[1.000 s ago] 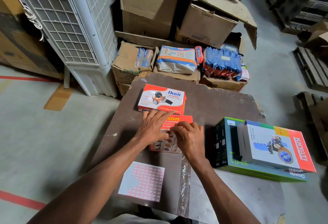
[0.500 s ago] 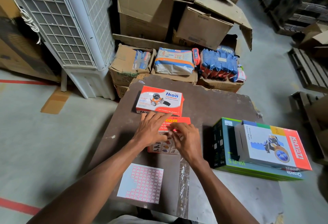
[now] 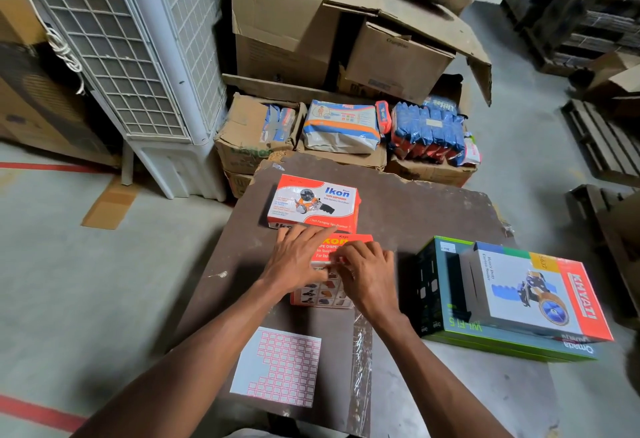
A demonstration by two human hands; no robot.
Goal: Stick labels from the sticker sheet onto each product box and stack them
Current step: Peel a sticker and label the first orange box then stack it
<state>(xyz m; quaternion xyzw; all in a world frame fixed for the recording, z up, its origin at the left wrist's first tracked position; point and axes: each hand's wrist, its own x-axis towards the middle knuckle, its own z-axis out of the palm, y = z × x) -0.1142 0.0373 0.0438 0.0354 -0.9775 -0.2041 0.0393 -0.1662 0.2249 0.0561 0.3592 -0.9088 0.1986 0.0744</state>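
While the desk [image 3: 433, 215] carries a stack of 2 boxes [image 3: 512, 299] at right, the near Ikon box [image 3: 349, 247] lies under both hands: left hand [image 3: 298, 261] flat, steadying; right hand [image 3: 367, 274] apparently pressing a label, fingers curled. Next, stacking; the sticker sheet [image 3: 277, 365] lies nearest.

Warehouse / stockroom floor, we'd say.
We see torn brown cardboard cartons [image 3: 346, 32] stacked behind, dark wooden pallets [image 3: 602, 139], grey concrete floor with red line tape [image 3: 41, 413], tall white air cooler [image 3: 138, 66], blue packaged goods [image 3: 427, 132].
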